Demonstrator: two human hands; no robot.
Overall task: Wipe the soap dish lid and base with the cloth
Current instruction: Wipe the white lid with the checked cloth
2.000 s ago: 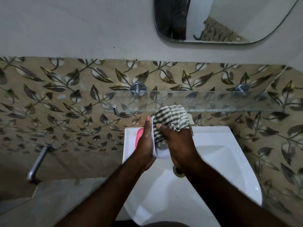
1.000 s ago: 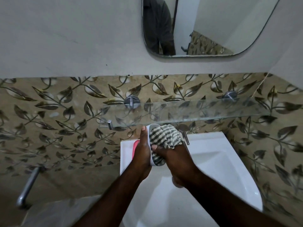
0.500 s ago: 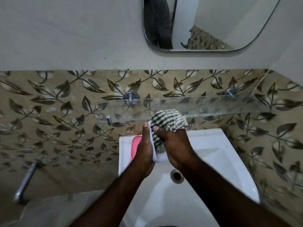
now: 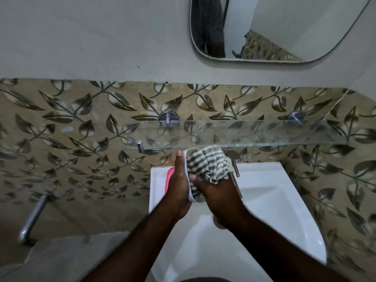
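Note:
My left hand (image 4: 179,184) holds a white soap dish part (image 4: 186,171) on edge above the sink; only its thin rim shows, so I cannot tell whether it is the lid or the base. My right hand (image 4: 216,193) grips a grey-and-white striped cloth (image 4: 207,164) and presses it into the open side of the white part. A pink soap dish piece (image 4: 169,178) lies on the sink's left ledge, mostly hidden behind my left hand.
The white sink (image 4: 264,196) sits below, its chrome tap (image 4: 236,169) just right of the cloth. A glass shelf (image 4: 234,134) runs directly above my hands on chrome brackets (image 4: 167,118). A mirror (image 4: 274,29) hangs higher. A metal bar (image 4: 32,216) juts out at left.
The cloth and my right hand have shifted up and down inside the white part, with the cloth now bunched higher near the shelf. My left hand keeps its grip.

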